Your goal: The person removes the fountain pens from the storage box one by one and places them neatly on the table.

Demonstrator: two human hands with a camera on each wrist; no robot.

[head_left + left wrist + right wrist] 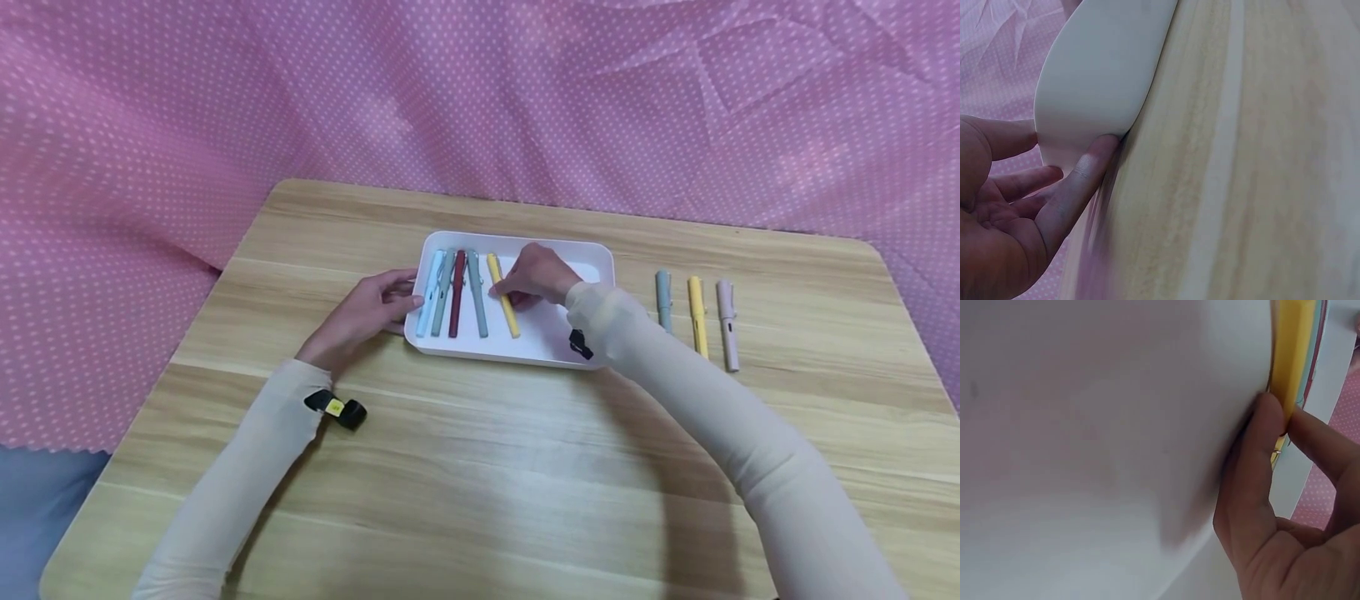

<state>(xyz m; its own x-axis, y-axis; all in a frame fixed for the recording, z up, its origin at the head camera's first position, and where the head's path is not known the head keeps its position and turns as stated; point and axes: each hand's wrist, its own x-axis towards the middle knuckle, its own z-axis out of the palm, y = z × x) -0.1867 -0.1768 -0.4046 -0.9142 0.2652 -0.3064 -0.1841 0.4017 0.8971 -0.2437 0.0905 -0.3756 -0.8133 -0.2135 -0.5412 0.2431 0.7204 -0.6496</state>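
A white tray (457, 350) lies on the table, with a light blue pen (430, 296), a green pen (442, 293), a dark red pen (457, 296) and a grey-green pen (477, 296) side by side in its left half. My left hand (367, 307) holds the tray's left end; the left wrist view shows thumb and fingertips against the end wall (1100, 75). Inside the tray, my right hand (538, 275) pinches a yellow pen (510, 312) between thumb and fingers. This pen slants slightly, right of the grey-green one. Up close, the yellow barrel (1291, 356) shows between the fingertips.
Right of the tray, a blue-grey pen (663, 296), another yellow pen (697, 312) and a pale purple pen (727, 321) lie in a row on the wooden table (450, 467). My right forearm partly covers the first two. A pink dotted cloth (480, 100) hangs behind.
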